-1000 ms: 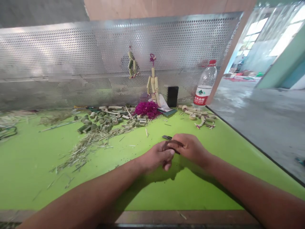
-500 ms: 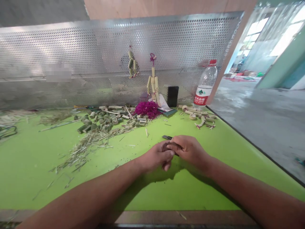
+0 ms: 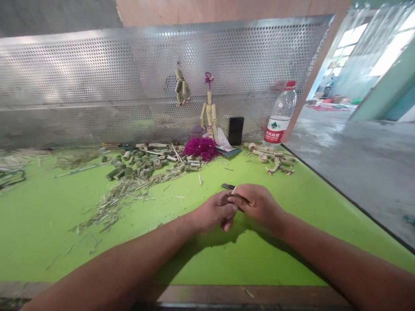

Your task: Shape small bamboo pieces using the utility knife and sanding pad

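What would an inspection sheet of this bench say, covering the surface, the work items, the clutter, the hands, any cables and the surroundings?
Surface: green mat, littered with debris.
Job's things: small dark-handled knife, metal tip showing, held between both hands.
Clutter: bamboo shavings, cut bamboo pieces, magenta yarn tuft.
Hands: left hand and right hand together above the mat.
Cables: dark looped cord at the mat's far left.
Surroundings: perforated metal panel, jointed bamboo figure, plastic water bottle, concrete floor to the right.
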`<state>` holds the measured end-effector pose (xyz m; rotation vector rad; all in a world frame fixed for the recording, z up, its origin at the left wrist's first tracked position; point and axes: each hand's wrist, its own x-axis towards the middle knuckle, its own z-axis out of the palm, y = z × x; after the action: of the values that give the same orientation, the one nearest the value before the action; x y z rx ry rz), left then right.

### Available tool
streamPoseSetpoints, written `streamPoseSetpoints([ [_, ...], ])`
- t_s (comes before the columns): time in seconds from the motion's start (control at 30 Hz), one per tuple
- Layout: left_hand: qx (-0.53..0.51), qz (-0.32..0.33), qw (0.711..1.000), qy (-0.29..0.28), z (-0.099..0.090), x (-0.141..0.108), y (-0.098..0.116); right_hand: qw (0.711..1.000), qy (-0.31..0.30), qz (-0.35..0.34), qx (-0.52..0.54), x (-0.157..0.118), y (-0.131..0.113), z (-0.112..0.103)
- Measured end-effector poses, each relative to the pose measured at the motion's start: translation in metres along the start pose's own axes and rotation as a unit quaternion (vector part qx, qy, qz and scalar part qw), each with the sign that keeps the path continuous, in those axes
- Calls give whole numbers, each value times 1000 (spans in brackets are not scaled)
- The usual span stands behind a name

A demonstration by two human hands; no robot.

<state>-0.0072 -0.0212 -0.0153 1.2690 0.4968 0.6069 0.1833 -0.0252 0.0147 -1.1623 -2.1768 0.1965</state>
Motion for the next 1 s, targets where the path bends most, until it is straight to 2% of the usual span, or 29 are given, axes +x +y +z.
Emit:
streamPoseSetpoints([
  [0.07,27,-1,1000,-2,1,-1,2,1000,10,21,4,2,7,-3],
  [0.13,24,4,1000,6,2,-2,4,993,81,84,-3,5,18,-9],
  [0.23,-17,20,1000,3,6,-4,6,973,187,127,39,7,29,-21],
  [0.33,-54,35,998,8,8,-4,7,954,230,151,121,7,28,-27],
  [0.47,-108,33,993,16,7,-2,8,920,235,186,254,5,18,-28],
  [0.57,-120,28,992,8,6,-1,7,906,190,204,318,4,14,-24],
  [0.7,-73,47,996,28,4,1,3,925,139,190,298,3,14,-21],
  [0.83,17,80,993,80,0,3,0,947,162,172,217,2,14,-20],
  [1.0,78,98,986,107,-3,4,1,949,167,156,216,-2,13,-19],
])
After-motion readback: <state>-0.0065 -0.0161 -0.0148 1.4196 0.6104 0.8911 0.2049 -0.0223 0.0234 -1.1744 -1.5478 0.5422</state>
